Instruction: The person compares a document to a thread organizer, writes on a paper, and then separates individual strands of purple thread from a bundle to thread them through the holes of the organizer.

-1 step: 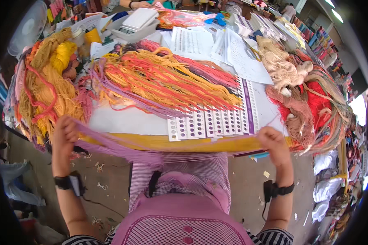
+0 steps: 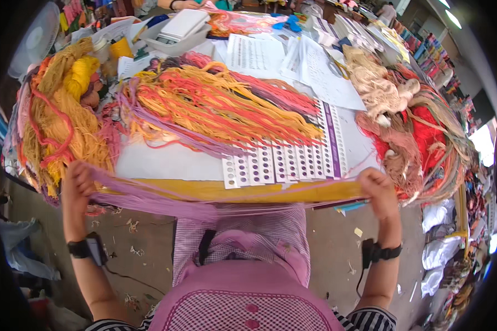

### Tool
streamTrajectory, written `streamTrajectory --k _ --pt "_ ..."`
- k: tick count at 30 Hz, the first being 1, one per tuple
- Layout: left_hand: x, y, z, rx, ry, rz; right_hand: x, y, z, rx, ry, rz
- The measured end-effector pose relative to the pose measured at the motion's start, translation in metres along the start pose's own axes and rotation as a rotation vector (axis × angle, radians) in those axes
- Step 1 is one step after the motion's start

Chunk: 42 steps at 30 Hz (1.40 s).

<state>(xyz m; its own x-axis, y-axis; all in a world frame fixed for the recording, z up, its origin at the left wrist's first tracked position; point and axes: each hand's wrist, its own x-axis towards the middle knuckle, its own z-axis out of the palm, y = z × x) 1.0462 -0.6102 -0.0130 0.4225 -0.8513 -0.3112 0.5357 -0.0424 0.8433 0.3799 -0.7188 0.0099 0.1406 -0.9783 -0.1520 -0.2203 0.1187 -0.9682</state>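
Note:
A skein of light purple thread (image 2: 165, 205) stretches across my lap, just off the table's near edge. One end of it is gripped by my left hand (image 2: 78, 185), closed near the left yarn heap. My right hand (image 2: 377, 190) is closed on the other end, where only a few thin strands run to it. The bundle is thick on the left and sparse on the right. Beyond it on the table lies a long pile of orange, yellow and coral yarn lengths (image 2: 215, 105), partly covering white cards with rows of holes (image 2: 281, 165).
Big yarn heaps hang over the table at left (image 2: 72, 129) and right (image 2: 425, 135). Farther back lie printed papers (image 2: 255, 55), scissors (image 2: 337, 65) and a white scale in a plastic tub (image 2: 182, 26). A person's hand (image 2: 185, 5) shows at the far edge.
My hands have moved slightly farther apart, the left hand to the left and the right hand to the right. The purple skein is spread wider between them.

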Motion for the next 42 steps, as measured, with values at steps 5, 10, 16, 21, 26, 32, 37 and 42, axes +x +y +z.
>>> streamTrajectory --k 5,10,16,21,26,32,37,42 --pt "0.012 0.047 -0.155 0.144 0.358 0.203 -0.012 0.037 -0.135 -0.336 0.403 -0.061" --pt "0.002 0.049 -0.164 0.354 0.752 0.462 -0.046 0.059 -0.238 -1.162 0.918 -0.034" --pt "-0.044 -0.004 0.025 0.005 -0.062 0.161 -0.044 0.063 -0.225 -0.491 0.890 -0.380" --pt "-0.028 -0.059 0.146 0.644 -0.282 0.066 0.018 0.024 -0.041 -0.305 0.480 -0.429" --pt "-0.022 -0.111 0.254 1.158 -0.617 0.436 0.038 -0.002 0.062 0.083 0.159 -0.252" --pt "0.007 -0.158 0.268 1.236 -0.637 0.593 0.048 -0.005 0.080 0.346 0.054 -0.135" --pt "0.010 -0.151 0.265 1.229 -0.654 0.652 0.051 -0.002 0.128 -0.249 0.063 -0.484" --pt "-0.036 -0.105 0.269 1.198 -1.292 0.141 0.056 -0.020 0.156 -0.160 -0.073 -0.186"
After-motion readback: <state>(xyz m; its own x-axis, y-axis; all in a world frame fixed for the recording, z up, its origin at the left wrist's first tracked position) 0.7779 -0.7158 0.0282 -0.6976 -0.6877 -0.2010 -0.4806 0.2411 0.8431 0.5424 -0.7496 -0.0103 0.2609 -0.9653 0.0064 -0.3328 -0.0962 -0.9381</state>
